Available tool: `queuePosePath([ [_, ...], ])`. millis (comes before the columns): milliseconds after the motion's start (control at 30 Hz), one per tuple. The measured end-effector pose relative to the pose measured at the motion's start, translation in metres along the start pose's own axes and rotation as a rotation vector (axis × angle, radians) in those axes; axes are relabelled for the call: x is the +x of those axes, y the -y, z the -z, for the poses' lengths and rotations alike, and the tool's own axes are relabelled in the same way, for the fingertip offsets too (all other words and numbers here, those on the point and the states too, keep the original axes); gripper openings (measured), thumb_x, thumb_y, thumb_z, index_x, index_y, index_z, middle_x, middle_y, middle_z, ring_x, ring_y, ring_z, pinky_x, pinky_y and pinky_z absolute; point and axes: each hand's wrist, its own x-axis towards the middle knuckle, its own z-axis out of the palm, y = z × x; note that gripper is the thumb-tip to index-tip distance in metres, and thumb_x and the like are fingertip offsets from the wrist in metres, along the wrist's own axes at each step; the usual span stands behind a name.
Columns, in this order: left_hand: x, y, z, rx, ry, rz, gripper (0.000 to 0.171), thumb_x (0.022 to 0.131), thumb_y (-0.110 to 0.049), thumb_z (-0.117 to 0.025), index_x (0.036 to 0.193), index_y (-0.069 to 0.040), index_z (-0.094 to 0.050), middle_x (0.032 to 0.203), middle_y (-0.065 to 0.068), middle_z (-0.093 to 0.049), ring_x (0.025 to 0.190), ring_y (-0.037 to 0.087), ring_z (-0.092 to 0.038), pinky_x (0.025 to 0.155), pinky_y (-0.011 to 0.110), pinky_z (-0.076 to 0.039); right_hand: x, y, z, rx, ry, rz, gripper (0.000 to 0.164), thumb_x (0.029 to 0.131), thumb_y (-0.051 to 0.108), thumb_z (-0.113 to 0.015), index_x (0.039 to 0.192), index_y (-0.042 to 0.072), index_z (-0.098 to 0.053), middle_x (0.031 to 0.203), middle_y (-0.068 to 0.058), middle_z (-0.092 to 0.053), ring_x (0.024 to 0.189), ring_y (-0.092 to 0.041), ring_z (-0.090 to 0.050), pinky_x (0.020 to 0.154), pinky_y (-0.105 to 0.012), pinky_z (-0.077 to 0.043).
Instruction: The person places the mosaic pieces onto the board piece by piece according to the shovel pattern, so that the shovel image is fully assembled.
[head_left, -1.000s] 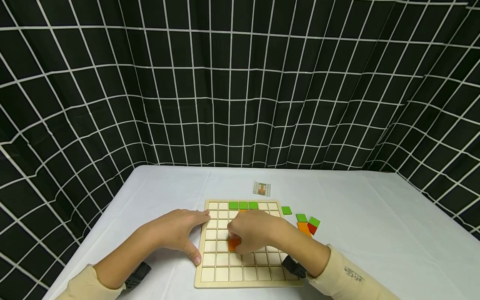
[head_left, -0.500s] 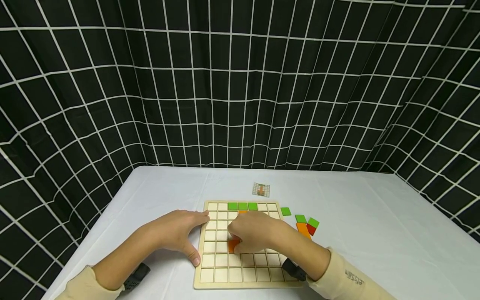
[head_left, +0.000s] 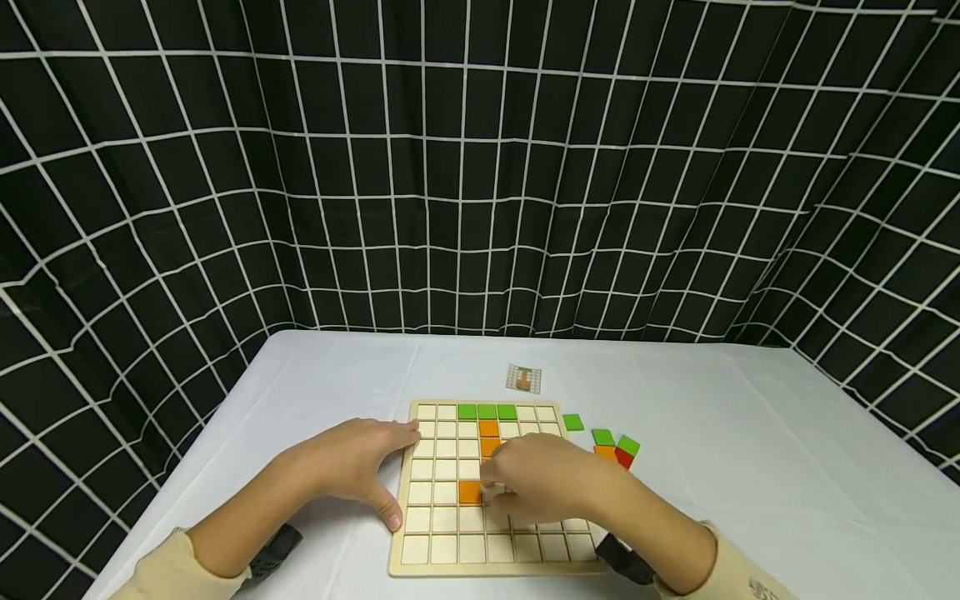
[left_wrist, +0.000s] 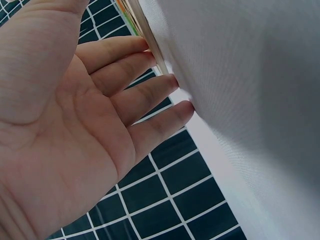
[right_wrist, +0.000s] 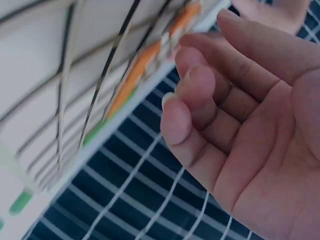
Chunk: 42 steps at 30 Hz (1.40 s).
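Observation:
A wooden grid board (head_left: pixel 472 548) lies on the white-covered table. My left hand (head_left: pixel 345 458) rests at its left edge, thumb and fingers spread; in the left wrist view the fingertips (left_wrist: pixel 172 80) meet the board's side and the cloth. Over the middle of the board is my right hand (head_left: pixel 547 475), its fingers loosely bent with nothing between them, as the right wrist view confirms. Just left of its fingertips, an orange tile (head_left: pixel 470 492) sits in a cell. Three green tiles (head_left: pixel 487 412) line the top row, and orange tiles (head_left: pixel 489 428) run down below them, partly hidden by the right hand.
Loose tiles lie right of the board: a green tile (head_left: pixel 573 422), another green tile (head_left: pixel 603 437) by an orange one (head_left: pixel 605 452), and a green one (head_left: pixel 628 446) against a red one (head_left: pixel 624 458). A small pattern card (head_left: pixel 523 378) lies behind the board. A black gridded curtain (head_left: pixel 480 167) surrounds the table.
My right hand has drawn back to the right from the orange tile, which stays in its cell. More orange tiles in the column now show. The left hand keeps its place.

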Motion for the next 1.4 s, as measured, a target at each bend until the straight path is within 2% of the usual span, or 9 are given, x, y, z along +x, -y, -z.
queuePosePath([
  [133,0.001,-0.001,0.0,-0.005,0.002,0.005,0.112,0.055,-0.063,-0.087,0.141,0.001,-0.054,0.147,0.015,-0.051,0.132,0.034,-0.05,0.109,0.051,-0.04,-0.023,-0.022,0.008,0.084,-0.032,-0.054,0.004,0.088,0.01,-0.072,0.092,0.012,-0.071,0.076,0.012,-0.059,0.065,-0.004,-0.05,0.062,-0.024,-0.048],
  [300,-0.001,-0.001,0.0,-0.016,0.003,0.01,0.113,0.054,-0.063,-0.087,0.141,0.001,-0.054,0.147,0.016,-0.051,0.132,0.034,-0.05,0.109,0.051,-0.04,-0.05,-0.048,0.01,0.118,-0.04,-0.239,0.005,0.088,0.015,-0.075,0.09,0.014,-0.071,0.071,0.012,-0.054,0.065,-0.007,-0.05,0.062,-0.029,-0.047],
  [400,-0.001,-0.002,0.001,-0.011,0.004,0.005,0.112,0.055,-0.063,-0.087,0.141,0.001,-0.054,0.147,0.016,-0.051,0.132,0.034,-0.05,0.109,0.051,-0.04,-0.063,-0.063,0.009,0.118,-0.036,-0.342,0.011,0.086,0.017,-0.077,0.081,0.016,-0.067,0.067,0.011,-0.053,0.062,-0.009,-0.048,0.06,-0.03,-0.044],
  [567,0.0,-0.002,0.0,-0.013,0.007,0.003,0.112,0.055,-0.063,-0.087,0.141,0.001,-0.054,0.147,0.015,-0.051,0.132,0.033,-0.05,0.109,0.051,-0.04,-0.071,-0.085,0.005,0.132,-0.051,-0.409,0.02,0.087,0.016,-0.075,0.072,0.017,-0.061,0.063,0.008,-0.052,0.058,-0.009,-0.047,0.055,-0.028,-0.042],
  [733,0.0,-0.002,-0.001,-0.019,0.008,0.007,0.112,0.055,-0.062,-0.088,0.141,0.001,-0.054,0.148,0.015,-0.051,0.133,0.033,-0.05,0.109,0.051,-0.04,-0.072,-0.096,-0.004,0.099,-0.036,-0.505,0.028,0.087,0.018,-0.076,0.067,0.015,-0.056,0.062,0.005,-0.05,0.059,-0.012,-0.046,0.054,-0.028,-0.038],
  [900,-0.001,-0.003,0.001,-0.016,0.003,0.01,0.111,0.055,-0.06,-0.089,0.141,0.001,-0.054,0.147,0.015,-0.051,0.132,0.033,-0.05,0.109,0.051,-0.04,-0.068,-0.1,-0.011,0.04,-0.049,-0.539,0.033,0.087,0.02,-0.076,0.065,0.013,-0.052,0.062,0.002,-0.046,0.058,-0.014,-0.043,0.053,-0.027,-0.034],
  [1133,-0.002,-0.002,-0.001,-0.017,-0.001,0.003,0.113,0.054,-0.063,-0.087,0.141,0.001,-0.054,0.147,0.016,-0.051,0.133,0.034,-0.05,0.109,0.051,-0.039,-0.067,-0.103,-0.013,-0.012,-0.047,-0.59,0.034,0.088,0.025,-0.076,0.065,0.014,-0.054,0.06,0.002,-0.049,0.055,-0.014,-0.046,0.051,-0.028,-0.035],
  [1400,-0.001,-0.001,0.0,-0.013,0.001,0.012,0.113,0.054,-0.062,-0.088,0.141,0.002,-0.054,0.147,0.015,-0.052,0.133,0.033,-0.05,0.109,0.05,-0.039,-0.063,-0.102,-0.017,0.122,-0.058,-0.548,0.035,0.087,0.024,-0.077,0.066,0.012,-0.052,0.058,0.002,-0.05,0.052,-0.013,-0.047,0.051,-0.027,-0.035],
])
